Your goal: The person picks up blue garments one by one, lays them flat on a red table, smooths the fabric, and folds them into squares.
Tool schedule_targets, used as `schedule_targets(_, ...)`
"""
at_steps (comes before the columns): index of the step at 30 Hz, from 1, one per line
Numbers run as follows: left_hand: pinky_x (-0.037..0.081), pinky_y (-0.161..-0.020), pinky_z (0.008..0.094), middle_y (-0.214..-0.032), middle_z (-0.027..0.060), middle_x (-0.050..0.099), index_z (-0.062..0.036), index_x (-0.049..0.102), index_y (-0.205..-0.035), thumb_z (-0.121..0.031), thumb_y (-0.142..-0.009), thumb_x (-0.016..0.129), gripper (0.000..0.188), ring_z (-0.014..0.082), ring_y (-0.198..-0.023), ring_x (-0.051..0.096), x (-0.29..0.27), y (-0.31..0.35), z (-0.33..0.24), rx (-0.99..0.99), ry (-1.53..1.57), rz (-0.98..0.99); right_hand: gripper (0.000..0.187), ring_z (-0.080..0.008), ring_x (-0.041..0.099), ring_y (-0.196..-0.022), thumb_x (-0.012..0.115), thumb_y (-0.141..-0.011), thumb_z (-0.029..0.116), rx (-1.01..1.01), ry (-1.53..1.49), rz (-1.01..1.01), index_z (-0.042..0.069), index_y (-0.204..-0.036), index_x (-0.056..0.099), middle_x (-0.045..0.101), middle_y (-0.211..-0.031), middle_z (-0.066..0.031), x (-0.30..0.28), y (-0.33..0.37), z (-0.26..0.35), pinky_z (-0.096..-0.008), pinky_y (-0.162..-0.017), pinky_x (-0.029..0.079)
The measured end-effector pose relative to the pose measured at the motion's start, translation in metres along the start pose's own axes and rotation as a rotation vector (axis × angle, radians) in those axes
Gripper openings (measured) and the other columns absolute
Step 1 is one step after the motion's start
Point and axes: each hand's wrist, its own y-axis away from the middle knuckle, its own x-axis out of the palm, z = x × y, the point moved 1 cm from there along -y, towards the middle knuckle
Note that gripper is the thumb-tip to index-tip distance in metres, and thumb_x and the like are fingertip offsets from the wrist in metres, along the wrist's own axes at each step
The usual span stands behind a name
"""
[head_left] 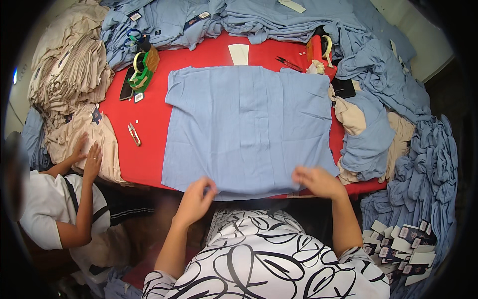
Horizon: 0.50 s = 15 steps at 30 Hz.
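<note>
Blue garment (pixel 214 124) lay, seemingly mid-straightening; left hand (pixel 195 201), right hand (pixel 320 182) half-curled at hem (pixel 254 193), grip unclear; even tension needed next.

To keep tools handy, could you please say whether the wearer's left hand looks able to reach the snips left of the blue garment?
Probably yes: the snips lie uncovered on red cloth, with only the spread blue garment between them and the left hand.
</note>
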Motion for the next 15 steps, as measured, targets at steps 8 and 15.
schedule_targets(8, 0.048, -0.069, 0.0314, -0.074, 0.0094, 0.061, 0.0026, 0.065, -0.104, -0.014, -0.086, 0.074, 0.026, 0.0145, -0.072, 0.059, -0.061, -0.077, 0.017, -0.028, -0.237, -0.052, 0.023, -0.0296, 0.063, -0.076, 0.059, -0.096, 0.021, -0.098, 0.167, -0.619, -0.001, -0.1, 0.06, 0.066, -0.085, -0.0184, -0.072, -0.144, -0.032, -0.0362, -0.072, 0.048)
schedule_targets(15, 0.045, -0.07, 0.0223, -0.081, -0.0003, 0.061, -0.0005, 0.064, -0.102, -0.001, -0.084, 0.069, 0.018, 0.008, -0.076, 0.056, -0.129, -0.072, 0.091, -0.083, 0.291, -0.074, 0.018, -0.0359, 0.064, -0.096, 0.065, -0.088, 0.015, -0.174, 0.155, -0.772, 0.0, -0.097, 0.062, 0.067, -0.1, -0.018, -0.054, -0.123, -0.032, -0.0415, -0.081, 0.049)
